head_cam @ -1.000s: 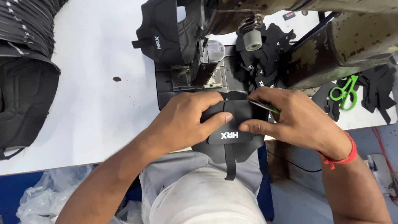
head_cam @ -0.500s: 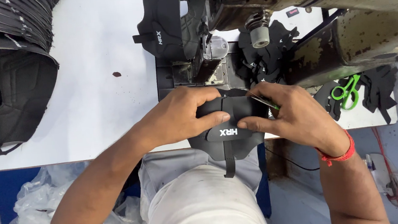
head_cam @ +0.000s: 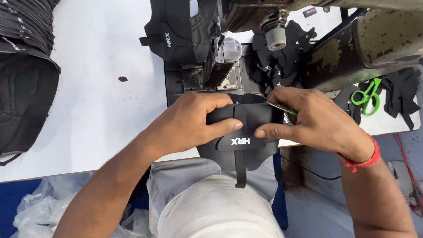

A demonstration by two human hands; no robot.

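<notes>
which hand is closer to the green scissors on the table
The right hand. It grips the black padded piece just to the near-left of the green scissors, apart from them. The left hand holds the same piece farther away, on its opposite side.

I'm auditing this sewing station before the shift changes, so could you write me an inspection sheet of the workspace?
Surface: white table, scuffed, with one small dark speck.
Job's things: black padded piece with a dangling strap, held at the table's front edge below the sewing machine.
Clutter: stack of black padded pieces at far left; another black piece behind the machine; small black cut parts; green scissors.
Hands: left hand and right hand both grip the piece; the right also pinches a thin green-handled tool.
Cables: thin dark cord below the table edge.
Surroundings: crumpled clear plastic on the floor, left.
</notes>
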